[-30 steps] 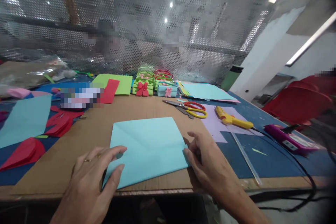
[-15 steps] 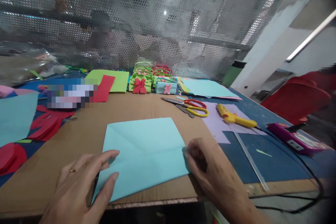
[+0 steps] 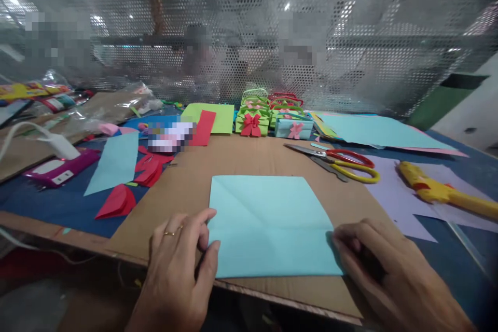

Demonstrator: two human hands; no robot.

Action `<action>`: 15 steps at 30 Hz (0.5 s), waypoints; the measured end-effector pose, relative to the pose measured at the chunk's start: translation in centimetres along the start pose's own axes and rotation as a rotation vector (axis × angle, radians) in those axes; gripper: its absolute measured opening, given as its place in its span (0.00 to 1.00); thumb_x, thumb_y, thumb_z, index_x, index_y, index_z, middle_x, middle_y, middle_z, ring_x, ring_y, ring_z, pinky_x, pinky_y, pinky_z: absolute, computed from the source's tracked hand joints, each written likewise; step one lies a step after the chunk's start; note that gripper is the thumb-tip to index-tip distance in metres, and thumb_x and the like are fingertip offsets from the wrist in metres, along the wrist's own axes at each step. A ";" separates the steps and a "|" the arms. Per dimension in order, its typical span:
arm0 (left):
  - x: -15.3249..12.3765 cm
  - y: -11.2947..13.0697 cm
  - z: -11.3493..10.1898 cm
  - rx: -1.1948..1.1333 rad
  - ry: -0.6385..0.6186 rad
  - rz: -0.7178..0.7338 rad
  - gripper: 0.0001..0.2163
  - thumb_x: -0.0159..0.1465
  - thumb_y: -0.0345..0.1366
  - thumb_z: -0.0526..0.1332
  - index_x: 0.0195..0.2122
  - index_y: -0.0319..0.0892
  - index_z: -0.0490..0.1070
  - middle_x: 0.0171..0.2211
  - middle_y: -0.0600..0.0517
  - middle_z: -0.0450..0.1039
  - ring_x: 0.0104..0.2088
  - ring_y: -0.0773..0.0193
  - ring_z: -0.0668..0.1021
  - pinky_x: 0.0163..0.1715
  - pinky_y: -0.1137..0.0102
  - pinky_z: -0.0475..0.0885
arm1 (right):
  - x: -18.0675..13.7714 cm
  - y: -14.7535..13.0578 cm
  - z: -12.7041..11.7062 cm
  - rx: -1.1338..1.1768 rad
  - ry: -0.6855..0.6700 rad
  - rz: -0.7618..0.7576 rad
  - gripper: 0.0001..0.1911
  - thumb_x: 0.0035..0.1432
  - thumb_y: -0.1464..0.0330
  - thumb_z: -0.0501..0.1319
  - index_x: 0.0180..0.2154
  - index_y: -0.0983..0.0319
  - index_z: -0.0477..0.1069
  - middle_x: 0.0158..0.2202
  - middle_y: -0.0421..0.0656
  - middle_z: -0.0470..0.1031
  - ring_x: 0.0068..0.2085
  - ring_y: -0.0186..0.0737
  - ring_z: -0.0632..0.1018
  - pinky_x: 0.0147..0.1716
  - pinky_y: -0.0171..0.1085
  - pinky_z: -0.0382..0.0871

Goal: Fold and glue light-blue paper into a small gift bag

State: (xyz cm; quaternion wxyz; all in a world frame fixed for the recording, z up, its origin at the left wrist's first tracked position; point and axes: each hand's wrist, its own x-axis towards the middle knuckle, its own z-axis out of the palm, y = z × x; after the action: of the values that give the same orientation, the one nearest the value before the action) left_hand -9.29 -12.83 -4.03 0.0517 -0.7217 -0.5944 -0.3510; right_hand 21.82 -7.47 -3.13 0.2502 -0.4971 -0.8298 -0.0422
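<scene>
A light blue paper sheet [image 3: 268,223] with fold creases lies flat on a brown cardboard board [image 3: 241,158] in front of me. My left hand [image 3: 179,264], with a ring on one finger, rests at the sheet's left edge, its fingertips and thumb pinching that edge. My right hand [image 3: 385,264] sits at the sheet's right edge with its fingers curled in, touching the paper's lower right corner. Whether it pinches the paper is hidden by the fingers.
Beyond the sheet lie scissors [image 3: 338,161] with red and yellow handles, a yellow glue gun [image 3: 439,189] on lilac paper, small paper gift boxes [image 3: 268,119] with bows, green, red and blue papers, red cut-outs [image 3: 116,202], and a purple device [image 3: 58,171] at left. A perforated metal screen [image 3: 249,26] stands behind.
The view has swung left, so the sheet sits more to the right and squarer. My left hand has closed in on the left edge; my right hand stays curled at the right edge.
</scene>
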 end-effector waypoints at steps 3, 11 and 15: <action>0.1 0.3 -0.1 0.024 -0.005 -0.001 0.15 0.66 0.30 0.53 0.55 0.45 0.62 0.32 0.54 0.69 0.37 0.58 0.73 0.43 0.61 0.62 | -0.1 0.1 0.1 -0.013 -0.006 0.015 0.12 0.66 0.56 0.54 0.36 0.56 0.67 0.31 0.41 0.70 0.32 0.43 0.70 0.34 0.43 0.60; 0.1 1.5 0.3 0.007 -0.009 -0.081 0.20 0.67 0.26 0.48 0.59 0.42 0.58 0.40 0.47 0.71 0.45 0.54 0.71 0.44 0.58 0.60 | -0.5 0.9 0.3 -0.050 -0.053 0.047 0.15 0.65 0.53 0.54 0.38 0.56 0.70 0.32 0.41 0.73 0.33 0.42 0.73 0.35 0.42 0.63; 0.2 1.6 0.4 0.010 0.002 -0.088 0.19 0.67 0.25 0.48 0.59 0.42 0.58 0.40 0.46 0.71 0.46 0.54 0.71 0.46 0.57 0.61 | 0.0 0.6 0.0 -0.012 -0.019 0.053 0.16 0.63 0.51 0.56 0.37 0.55 0.72 0.31 0.41 0.75 0.32 0.42 0.74 0.34 0.41 0.65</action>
State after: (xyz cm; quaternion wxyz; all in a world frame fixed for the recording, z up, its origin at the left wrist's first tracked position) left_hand -7.69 -12.97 -3.68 0.0405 -0.6942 -0.6272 -0.3507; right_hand 22.35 -7.16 -3.29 0.2403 -0.5209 -0.8183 -0.0358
